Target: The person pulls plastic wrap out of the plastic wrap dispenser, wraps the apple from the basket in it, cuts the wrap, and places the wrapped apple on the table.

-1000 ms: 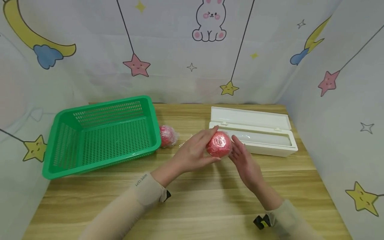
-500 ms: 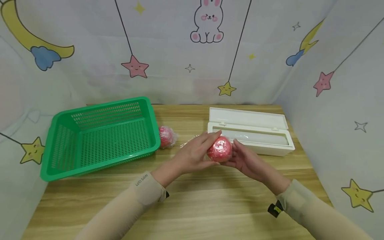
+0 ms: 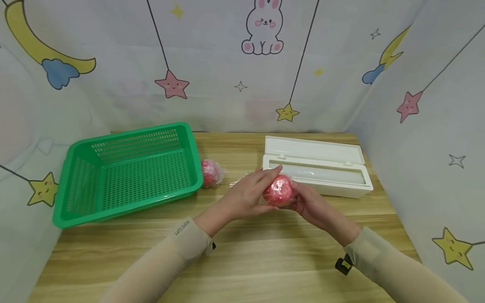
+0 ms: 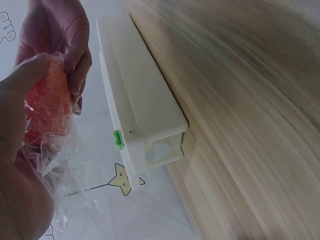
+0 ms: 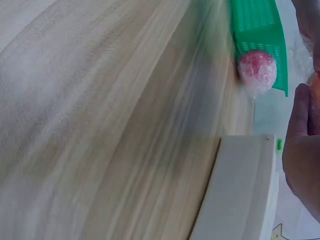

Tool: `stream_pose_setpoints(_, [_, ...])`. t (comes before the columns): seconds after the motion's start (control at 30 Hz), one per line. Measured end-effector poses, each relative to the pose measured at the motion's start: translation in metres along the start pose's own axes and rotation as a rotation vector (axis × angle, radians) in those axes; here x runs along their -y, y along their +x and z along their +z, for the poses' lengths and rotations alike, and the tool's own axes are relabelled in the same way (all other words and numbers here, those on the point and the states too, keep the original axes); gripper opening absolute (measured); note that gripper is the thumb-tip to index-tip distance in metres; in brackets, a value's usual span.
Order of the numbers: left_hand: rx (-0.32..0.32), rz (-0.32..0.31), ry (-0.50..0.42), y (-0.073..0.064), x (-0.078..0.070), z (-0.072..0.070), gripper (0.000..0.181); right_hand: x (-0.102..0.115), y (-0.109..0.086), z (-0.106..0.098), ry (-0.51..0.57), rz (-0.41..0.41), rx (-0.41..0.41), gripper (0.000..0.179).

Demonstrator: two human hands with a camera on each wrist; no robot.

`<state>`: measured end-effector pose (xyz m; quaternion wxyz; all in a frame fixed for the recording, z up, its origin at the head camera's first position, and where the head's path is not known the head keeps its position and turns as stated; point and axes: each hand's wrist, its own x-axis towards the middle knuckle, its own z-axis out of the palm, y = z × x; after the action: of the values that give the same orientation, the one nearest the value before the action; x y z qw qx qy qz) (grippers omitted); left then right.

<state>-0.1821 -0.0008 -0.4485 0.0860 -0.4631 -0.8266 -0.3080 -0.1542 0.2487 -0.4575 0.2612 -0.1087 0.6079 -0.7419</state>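
Between both hands, above the table, is a red apple (image 3: 279,191) wrapped in clear cling film. My left hand (image 3: 244,195) grips it from the left, fingers over its far side and thumb along the near side. From the right, my right hand (image 3: 311,205) holds it too, its thumb on the upper right and the other fingers mostly hidden behind and below. Loose crumpled film (image 4: 55,165) hangs from the apple in the left wrist view. A second wrapped apple (image 3: 211,173) rests on the table beside the green basket (image 3: 197,162).
Behind the right hand stands a white cling film dispenser (image 3: 341,190), its lid (image 3: 314,150) raised and a roll (image 3: 322,173) inside. A scrap of clear film (image 3: 235,182) lies left of it. Patterned cloth walls (image 3: 212,109) enclose the wooden table (image 3: 265,269) at the back and sides.
My right hand, earlier with straight fingers beside the apple, has closed in, and its thumb now lies on the apple. The apple has moved slightly nearer and turned a little.
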Motion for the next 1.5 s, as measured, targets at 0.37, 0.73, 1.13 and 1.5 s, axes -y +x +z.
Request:
stream_pose_setpoints(0.37, [-0.118,-0.054,0.069,-0.016,-0.011,-0.006,0.095,-0.021,0.002,-0.008,0.030,-0.059,-0.063,0.060])
stream_pose_setpoints(0.73, [-0.030,-0.343,-0.062,-0.026,-0.031,0.014,0.076,-0.017,0.002,-0.009,0.047,-0.065,-0.088,0.055])
stream_pose_setpoints(1.13, [-0.143,-0.442,-0.418,-0.022,-0.029,0.034,0.074,-0.012,0.009,-0.005,0.062,-0.068,-0.088,0.063])
stream_pose_setpoints(1.5, [-0.293,-0.423,-0.485,-0.014,-0.024,0.059,0.076,-0.015,0.019,0.001,0.133,-0.067,-0.118,0.062])
